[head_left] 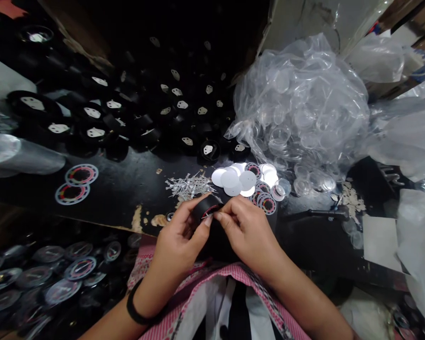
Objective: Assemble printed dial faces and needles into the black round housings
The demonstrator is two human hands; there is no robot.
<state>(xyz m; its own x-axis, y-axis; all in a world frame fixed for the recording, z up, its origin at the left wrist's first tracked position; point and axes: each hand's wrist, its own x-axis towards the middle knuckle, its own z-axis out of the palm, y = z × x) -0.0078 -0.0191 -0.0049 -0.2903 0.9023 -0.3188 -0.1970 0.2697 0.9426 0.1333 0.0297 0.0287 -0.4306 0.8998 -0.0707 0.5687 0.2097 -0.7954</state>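
My left hand (179, 236) is wrapped round a black round gauge housing (204, 206), which is tilted with its dial side towards me. A bit of red print and a thin pale pointer show on its face. At the right edge of the housing, my right hand (246, 224) has thumb and forefinger pinched together. What those fingertips hold, if anything, is too small to make out. Just beyond my hands lie a pile of white pointers (189, 185), several blank silvery discs (230, 180) and printed dial discs (268, 204).
Black housings (182, 105) with white plates crowd the back. A plastic bag of clear lenses (301, 104) bulges at back right. Two dial discs (72, 193) lie left. Gauges (80, 268) fill the area below left. A black-handled tool (326, 214) lies right, near small plates (352, 200).
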